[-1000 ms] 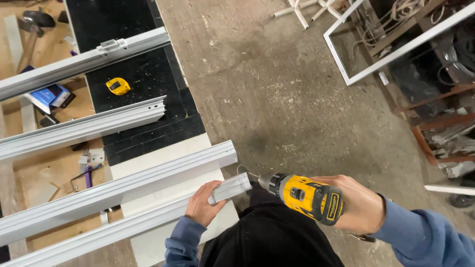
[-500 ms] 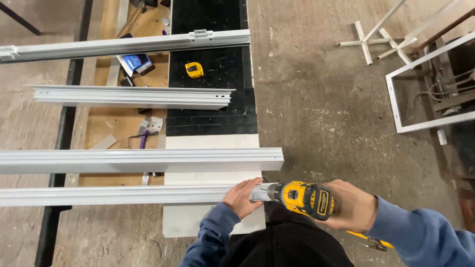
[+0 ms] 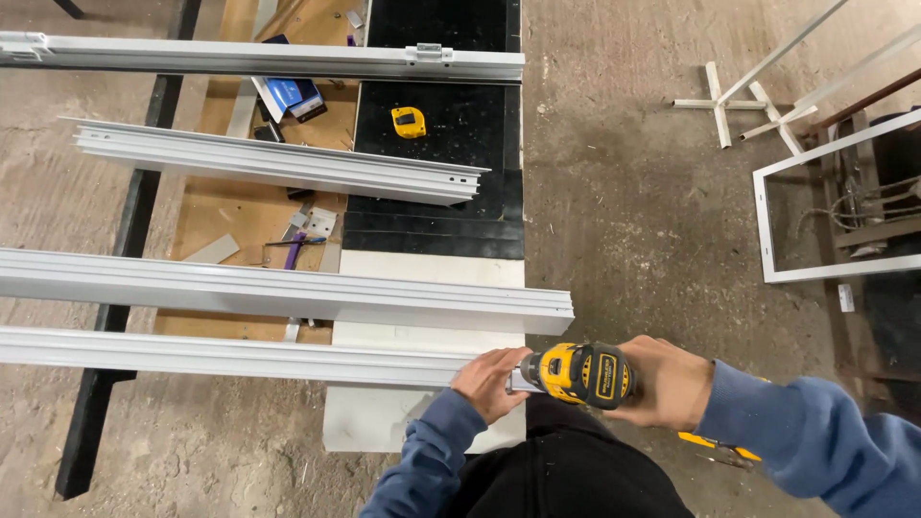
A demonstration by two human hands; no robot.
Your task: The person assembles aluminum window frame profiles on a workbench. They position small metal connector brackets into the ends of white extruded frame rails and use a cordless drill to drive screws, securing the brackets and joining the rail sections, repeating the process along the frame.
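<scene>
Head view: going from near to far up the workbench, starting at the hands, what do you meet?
Left hand gripping the end of the nearest aluminium profile, with the yellow drill in the right hand → second profile → third, shorter profile → yellow tape measure → farthest profile.

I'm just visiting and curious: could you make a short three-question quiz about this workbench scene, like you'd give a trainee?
1. True or false: the right hand holds a yellow and black power drill.
2. What does the left hand grip?
A. the yellow tape measure
B. the end of the nearest white metal profile
C. the white frame on the floor
3. Fill in: counting the one being gripped, ___ long white profiles lie across the workbench.

Key
1. True.
2. B; the drill's nose points at that end.
3. Four.
</scene>
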